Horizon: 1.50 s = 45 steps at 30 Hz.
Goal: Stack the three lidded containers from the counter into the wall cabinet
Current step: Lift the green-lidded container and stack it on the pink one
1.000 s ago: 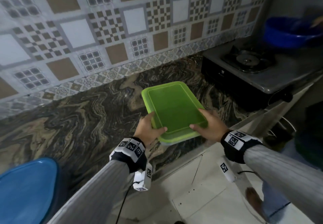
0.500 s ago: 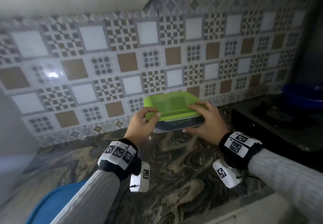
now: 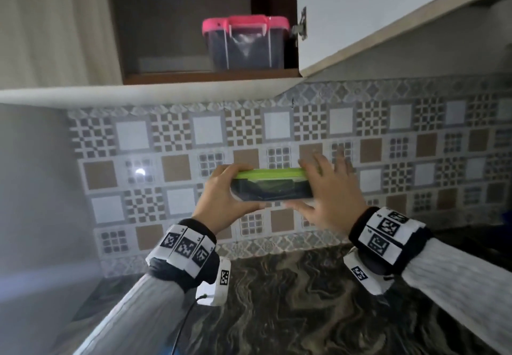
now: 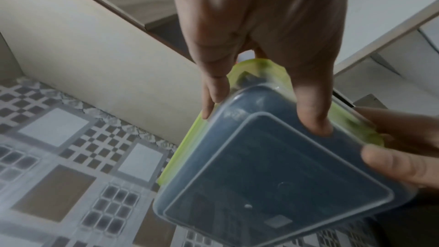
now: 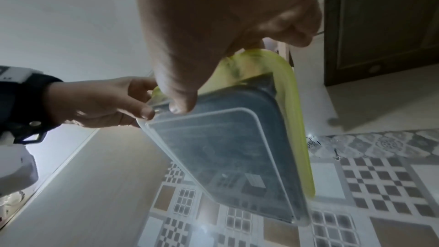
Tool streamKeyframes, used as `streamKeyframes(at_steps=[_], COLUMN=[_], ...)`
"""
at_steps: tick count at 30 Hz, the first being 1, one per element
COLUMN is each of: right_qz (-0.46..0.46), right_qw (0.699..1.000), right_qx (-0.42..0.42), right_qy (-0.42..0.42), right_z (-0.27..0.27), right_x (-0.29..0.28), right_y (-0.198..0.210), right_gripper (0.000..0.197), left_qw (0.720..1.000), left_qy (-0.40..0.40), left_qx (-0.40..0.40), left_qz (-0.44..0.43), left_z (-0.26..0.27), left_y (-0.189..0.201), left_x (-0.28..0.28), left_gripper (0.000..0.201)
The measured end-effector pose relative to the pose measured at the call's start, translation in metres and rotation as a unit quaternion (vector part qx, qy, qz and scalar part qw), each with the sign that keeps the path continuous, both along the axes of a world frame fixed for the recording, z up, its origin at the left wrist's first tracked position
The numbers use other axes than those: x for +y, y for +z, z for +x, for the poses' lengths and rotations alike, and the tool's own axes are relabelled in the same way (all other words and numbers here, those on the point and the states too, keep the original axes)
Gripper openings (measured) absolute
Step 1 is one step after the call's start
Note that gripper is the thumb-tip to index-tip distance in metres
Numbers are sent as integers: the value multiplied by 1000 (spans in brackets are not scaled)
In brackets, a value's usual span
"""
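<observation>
Hands at either end keep the green-lidded container (image 3: 273,185) level, left hand (image 3: 221,196) gripping, right hand (image 3: 329,196) cradling with fingers spread, below the pink-lidded container (image 3: 245,42) shelved in the cabinet (image 3: 210,76).

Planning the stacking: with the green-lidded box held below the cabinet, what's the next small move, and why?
Probably raise the green-lidded box to the pink-lidded box: both hands hold it level below the open cabinet.

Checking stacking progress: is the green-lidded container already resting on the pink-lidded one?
No, both hands hold the green-lidded container below the cabinet, apart from the pink-lidded one.
</observation>
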State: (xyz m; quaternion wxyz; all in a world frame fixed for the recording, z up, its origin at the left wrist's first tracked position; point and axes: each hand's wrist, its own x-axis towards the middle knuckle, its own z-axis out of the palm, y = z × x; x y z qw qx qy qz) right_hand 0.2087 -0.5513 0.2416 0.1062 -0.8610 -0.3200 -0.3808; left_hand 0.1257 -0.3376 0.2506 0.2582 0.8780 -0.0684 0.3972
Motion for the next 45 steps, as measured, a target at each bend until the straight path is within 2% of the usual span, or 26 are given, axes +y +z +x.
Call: streamKeyframes(at_steps=[6, 10, 15, 21, 27, 36, 42, 45], right_qz=[-30, -31, 0, 12, 14, 33, 62, 66], right_qw=[991, 983, 974, 963, 959, 953, 934, 936], right_qx=[-54, -111, -160, -222, -235, -273, -330, -329], right_qy=[120, 140, 159, 155, 155, 129, 118, 107], right_z=[-17, -36, -62, -94, -118, -139, -133, -123], right_x=[12, 19, 23, 22, 14, 5, 15, 25], right_y=[41, 77, 132, 201, 258, 314, 343, 353], right_gripper=[73, 69, 68, 75, 63, 60, 66, 69], left_qw=[999, 998, 992, 978, 966, 946, 942, 941], left_qy=[-6, -2, 1, 62, 104, 159, 167, 174], left_qx=[-34, -62, -106, -136, -159, -190, -214, -214], left_qz=[8, 22, 70, 148, 176, 210, 197, 194], left_z=[-26, -43, -73, -118, -141, -164, -161, -147], left_y=[34, 61, 117, 190, 243, 301, 332, 342], left_x=[20, 32, 36, 31, 21, 2, 6, 11], left_gripper=[69, 70, 65, 62, 64, 67, 69, 69])
